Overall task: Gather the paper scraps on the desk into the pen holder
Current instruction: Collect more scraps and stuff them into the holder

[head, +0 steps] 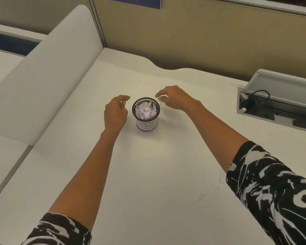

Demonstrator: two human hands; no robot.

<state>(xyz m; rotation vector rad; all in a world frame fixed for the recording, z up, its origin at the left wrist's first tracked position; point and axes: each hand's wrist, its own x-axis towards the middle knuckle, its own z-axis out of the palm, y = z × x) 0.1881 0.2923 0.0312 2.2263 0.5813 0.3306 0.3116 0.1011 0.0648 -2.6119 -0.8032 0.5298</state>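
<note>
Roughly mid-worktop: both hands flank a small cup, seen from the head camera.
Pen holder point(146, 115): a round black mesh cup standing upright, with a white label wrapped around its side that carries a hand-drawn letter B.
Paper scraps inside point(145, 110): crumpled white and pale pieces fill the cup almost to its rim.
Left hand point(115, 113): just to the left of the cup, apart from it, thumb and fingers point(125, 98) loosely curled with a small gap between them; whether anything is pinched there cannot be told.
Right hand point(175, 99): just beyond the cup's right rim, fingertips drawn close together and pointing down toward the rim, with a small white scrap point(160, 98) at their tips.
Loose scraps point(217, 189): a few tiny pale bits lie on the near right part of the worktop, well apart from the cup and close to the right sleeve.
Worktop point(148, 165): plain white, with a wavy far edge against a beige partition.
Sleeves point(276, 191): black with white streaks, pushed up so both forearms are bare.
Cable tray point(279, 101): an open grey trough at the right edge, with a black cord in it.
</note>
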